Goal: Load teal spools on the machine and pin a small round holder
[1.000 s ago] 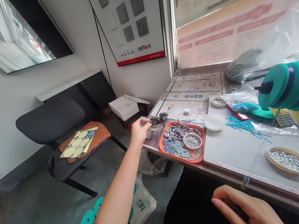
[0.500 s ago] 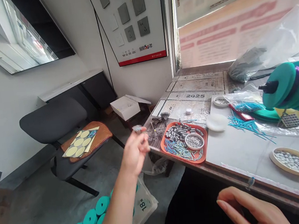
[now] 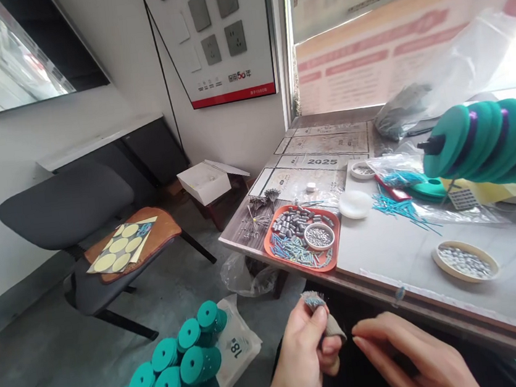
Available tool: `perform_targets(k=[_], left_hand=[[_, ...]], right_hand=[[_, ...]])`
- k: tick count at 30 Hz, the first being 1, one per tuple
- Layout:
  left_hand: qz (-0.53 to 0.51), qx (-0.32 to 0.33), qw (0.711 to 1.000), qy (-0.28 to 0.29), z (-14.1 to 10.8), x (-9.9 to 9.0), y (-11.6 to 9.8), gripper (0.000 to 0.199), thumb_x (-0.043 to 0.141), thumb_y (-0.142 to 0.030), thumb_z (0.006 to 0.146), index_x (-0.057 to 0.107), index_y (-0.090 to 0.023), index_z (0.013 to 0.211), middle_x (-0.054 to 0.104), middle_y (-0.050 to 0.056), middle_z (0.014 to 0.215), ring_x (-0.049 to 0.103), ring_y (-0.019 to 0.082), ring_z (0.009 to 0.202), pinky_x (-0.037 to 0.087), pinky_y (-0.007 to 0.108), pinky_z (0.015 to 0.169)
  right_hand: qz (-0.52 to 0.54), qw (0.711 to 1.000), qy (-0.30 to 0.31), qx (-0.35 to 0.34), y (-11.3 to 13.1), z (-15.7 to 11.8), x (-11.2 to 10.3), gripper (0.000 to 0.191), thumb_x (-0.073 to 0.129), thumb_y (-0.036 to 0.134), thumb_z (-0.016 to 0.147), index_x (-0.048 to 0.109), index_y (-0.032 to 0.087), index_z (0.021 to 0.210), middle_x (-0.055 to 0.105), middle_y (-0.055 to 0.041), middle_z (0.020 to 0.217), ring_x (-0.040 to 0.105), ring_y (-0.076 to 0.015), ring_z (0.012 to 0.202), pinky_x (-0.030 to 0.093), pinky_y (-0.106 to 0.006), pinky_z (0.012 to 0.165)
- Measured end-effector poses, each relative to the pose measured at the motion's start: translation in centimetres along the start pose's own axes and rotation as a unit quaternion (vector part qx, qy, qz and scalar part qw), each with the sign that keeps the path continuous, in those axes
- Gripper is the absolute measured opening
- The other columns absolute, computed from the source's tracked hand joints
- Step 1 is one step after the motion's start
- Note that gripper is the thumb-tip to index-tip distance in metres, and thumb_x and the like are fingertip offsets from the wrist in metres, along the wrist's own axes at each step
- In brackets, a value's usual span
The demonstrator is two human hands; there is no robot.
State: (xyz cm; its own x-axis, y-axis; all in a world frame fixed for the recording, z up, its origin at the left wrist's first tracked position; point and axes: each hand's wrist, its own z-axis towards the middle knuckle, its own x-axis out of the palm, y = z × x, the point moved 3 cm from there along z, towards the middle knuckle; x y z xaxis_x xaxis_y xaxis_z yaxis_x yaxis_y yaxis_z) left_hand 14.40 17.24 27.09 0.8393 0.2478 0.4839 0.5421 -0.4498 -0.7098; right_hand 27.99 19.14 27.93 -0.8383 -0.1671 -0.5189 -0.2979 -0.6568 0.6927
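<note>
Low in front of the table edge, my left hand [image 3: 305, 340] is closed around a small grey piece of what looks like rough cloth [image 3: 333, 328], with bluish bits showing at its top end by the thumb. Just to the right, my right hand [image 3: 409, 350] has thumb and forefinger pinched together; whatever may be between them is too small to see. A gap separates its fingertips from the grey piece. On the table's front edge sits a small blue-grey object [image 3: 400, 293]. Behind the hands, an orange tray [image 3: 334, 253] bears grey cylinders, blue sticks and a dish of metal beads.
A round dish of silvery pieces [image 3: 466, 262] rests on the table at right. Teal foam discs [image 3: 461, 139] hang threaded on a rod; more teal spools [image 3: 163, 353] lie on the floor beside a plastic bag [image 3: 241, 338]. A dark chair [image 3: 68, 203] stands left.
My left hand has come back from the far left, beside the table corner, down to my lap near the right hand. The view has shifted; my right hand keeps its pinched shape.
</note>
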Motion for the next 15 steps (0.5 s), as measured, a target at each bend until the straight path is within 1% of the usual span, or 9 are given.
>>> perform_targets(k=[3,5,9,12,15], left_hand=[[-0.010,0.000,1.000,-0.010,0.1,0.1,0.8,0.046,0.072,-0.048,0.063,0.039,-0.020,0.077,0.035,-0.010,0.051,0.018,0.003,0.043,0.008,0.017,0.043],[-0.006,0.006,1.000,-0.007,0.2,0.1,1.2,0.043,0.071,-0.047,0.064,0.040,-0.019,0.076,0.035,-0.010,0.052,0.019,0.004,0.045,0.009,0.017,0.043],[0.023,0.031,0.999,0.000,0.4,0.1,1.6,0.041,0.068,-0.050,0.068,0.043,-0.019,0.077,0.035,-0.008,0.053,0.022,0.006,0.048,0.011,0.018,0.043],[0.074,0.085,0.994,-0.015,0.3,0.0,1.3,0.043,0.067,-0.055,0.069,0.046,-0.018,0.075,0.036,-0.006,0.056,0.027,0.007,0.050,0.018,0.018,0.044],[0.126,0.150,0.980,-0.032,0.2,-0.2,1.2,0.043,0.064,-0.058,0.070,0.049,-0.018,0.072,0.036,-0.005,0.058,0.032,0.008,0.053,0.027,0.020,0.049]], right_hand=[[0.006,1.000,-0.020,0.013,0.0,-0.1,0.4,0.012,0.047,0.023,0.092,0.058,0.022,0.086,0.059,0.0012,0.067,0.058,-0.0099,0.056,0.047,-0.017,0.052],[0.000,0.999,-0.037,0.021,0.0,-0.2,0.5,0.015,0.045,0.024,0.093,0.058,0.022,0.086,0.059,0.0004,0.067,0.057,-0.0103,0.056,0.045,-0.019,0.051],[-0.016,0.999,-0.041,0.017,0.1,-0.3,0.6,0.014,0.045,0.023,0.093,0.058,0.022,0.087,0.059,0.0005,0.067,0.055,-0.0102,0.056,0.044,-0.020,0.052],[-0.027,0.999,-0.040,0.011,0.1,-0.3,0.6,0.013,0.045,0.021,0.093,0.057,0.022,0.087,0.059,0.0006,0.068,0.054,-0.0101,0.057,0.044,-0.020,0.053],[-0.043,0.998,-0.051,-0.001,0.2,-0.2,0.5,0.012,0.047,0.020,0.092,0.057,0.021,0.088,0.059,-0.0003,0.067,0.054,-0.0108,0.057,0.044,-0.022,0.053]])
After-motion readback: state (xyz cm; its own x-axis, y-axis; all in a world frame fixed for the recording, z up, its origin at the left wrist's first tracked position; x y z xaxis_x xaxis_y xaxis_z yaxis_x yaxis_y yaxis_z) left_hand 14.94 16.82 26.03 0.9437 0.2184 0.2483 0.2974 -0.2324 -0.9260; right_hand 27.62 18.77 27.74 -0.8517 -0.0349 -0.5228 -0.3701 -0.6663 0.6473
